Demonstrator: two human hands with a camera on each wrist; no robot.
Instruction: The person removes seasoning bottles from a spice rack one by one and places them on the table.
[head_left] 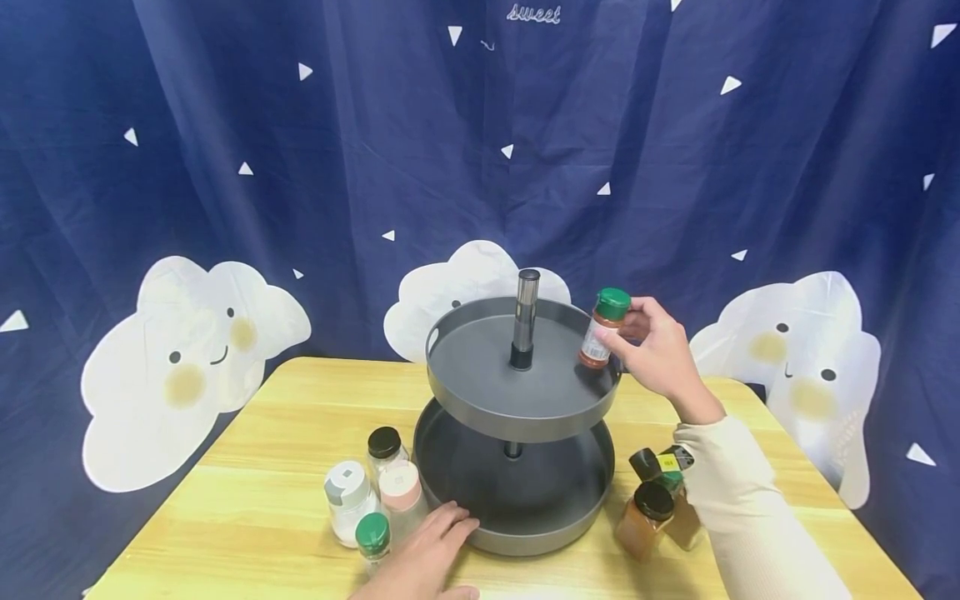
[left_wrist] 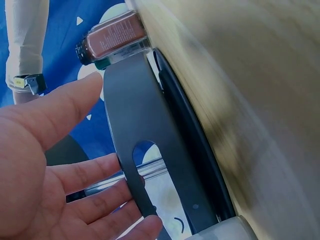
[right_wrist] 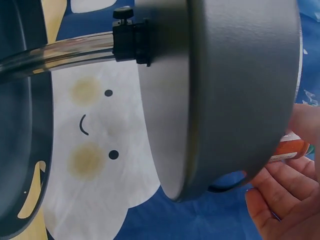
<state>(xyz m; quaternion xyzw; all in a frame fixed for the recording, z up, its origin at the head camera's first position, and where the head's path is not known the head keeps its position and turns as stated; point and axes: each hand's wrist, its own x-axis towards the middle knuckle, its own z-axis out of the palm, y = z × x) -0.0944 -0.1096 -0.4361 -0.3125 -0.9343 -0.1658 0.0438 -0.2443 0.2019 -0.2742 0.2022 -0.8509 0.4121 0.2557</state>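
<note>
My right hand (head_left: pixel 663 354) holds a spice jar (head_left: pixel 597 337) with a green cap and reddish contents between thumb and fingers. The jar tilts slightly over the right side of the upper tray (head_left: pixel 510 427) of a dark grey two-tier turntable rack; whether its base touches the tray I cannot tell. In the right wrist view the tray's wall partly hides this jar (right_wrist: pixel 290 150). My left hand (head_left: pixel 427 554), fingers extended, is at the front left of the lower tray (head_left: pixel 525 546). The left wrist view shows its fingertips (left_wrist: pixel 150 222) by the tray wall with the cut-out handle.
Left of the rack stand several jars: one black-capped (head_left: pixel 385 443), one grey-and-white-capped (head_left: pixel 348 492), one pink-capped (head_left: pixel 401 487), one green-capped (head_left: pixel 372 533). Under my right forearm is a cluster of spice jars (head_left: pixel 643 525). A metal post (head_left: pixel 527 312) rises from the upper tray.
</note>
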